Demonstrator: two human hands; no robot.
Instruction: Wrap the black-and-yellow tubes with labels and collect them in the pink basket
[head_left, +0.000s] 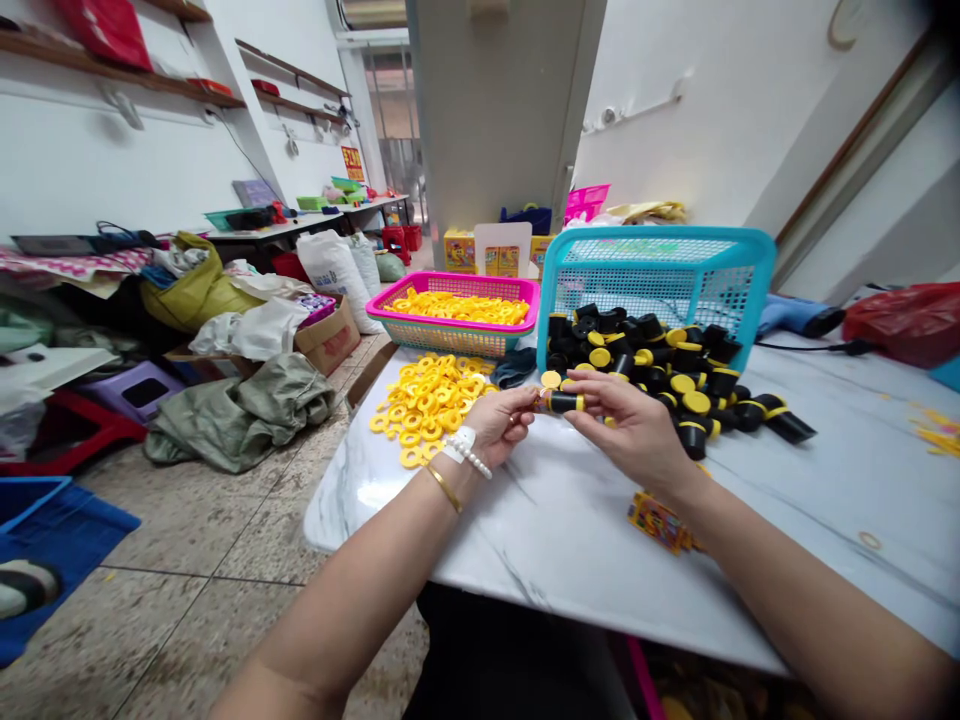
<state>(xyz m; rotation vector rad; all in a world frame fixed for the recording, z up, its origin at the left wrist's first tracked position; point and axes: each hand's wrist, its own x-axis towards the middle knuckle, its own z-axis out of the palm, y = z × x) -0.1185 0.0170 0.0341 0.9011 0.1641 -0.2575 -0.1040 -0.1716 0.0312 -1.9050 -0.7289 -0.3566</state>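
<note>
My right hand (630, 425) holds a small black cylinder with a yellow cap (564, 402) on its side between thumb and fingers. At the cylinder's other end, my left hand (504, 425) is closed in a pinch; a small orange-brown printed bit shows at its fingertips, too small to name. Yellow rings (427, 400) lie heaped beyond my left hand. Past my right hand, many black cylinders with yellow caps (694, 402) spill from a tipped turquoise basket (761, 290). Colourful printed stickers or cards (656, 520) lie under my right forearm.
A pink-rimmed basket (379, 308) of yellow pieces stands behind the rings, near a dark cloth (514, 368). Printed yellow boxes (459, 250) stand farther back. A red bag (911, 325) lies at right on the marble-patterned table (525, 540). Sacks and a blue crate (67, 540) are on the left.
</note>
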